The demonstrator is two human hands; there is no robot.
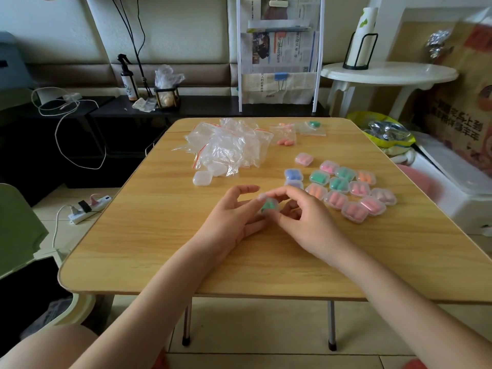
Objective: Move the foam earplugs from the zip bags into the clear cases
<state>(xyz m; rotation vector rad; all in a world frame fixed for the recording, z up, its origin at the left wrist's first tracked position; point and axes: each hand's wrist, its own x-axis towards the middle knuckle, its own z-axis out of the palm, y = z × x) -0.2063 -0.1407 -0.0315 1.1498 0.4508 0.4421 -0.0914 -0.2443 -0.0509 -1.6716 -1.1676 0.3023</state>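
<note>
A case (pixel 269 205) is held between the left hand (pixel 234 217) and right hand (pixel 303 222) over the table (pixel 159 249), with filled cases (pixel 346 190) clustered to its right, an empty case (pixel 202 178) left-behind, and zip bags (pixel 226 145) heaped farther behind.

Wooden table (pixel 149 251): empty zip bags (pixel 226 145), clear empty cases (pixel 203 178), filled cases (pixel 346 190), loose pink earplugs (pixel 284 142).

Bare tabletop (pixel 149 235) lies open along the near edge and the left side. A heap of zip bags (pixel 226 145) blocks the far middle, and filled cases (pixel 348 190) crowd the right.
</note>
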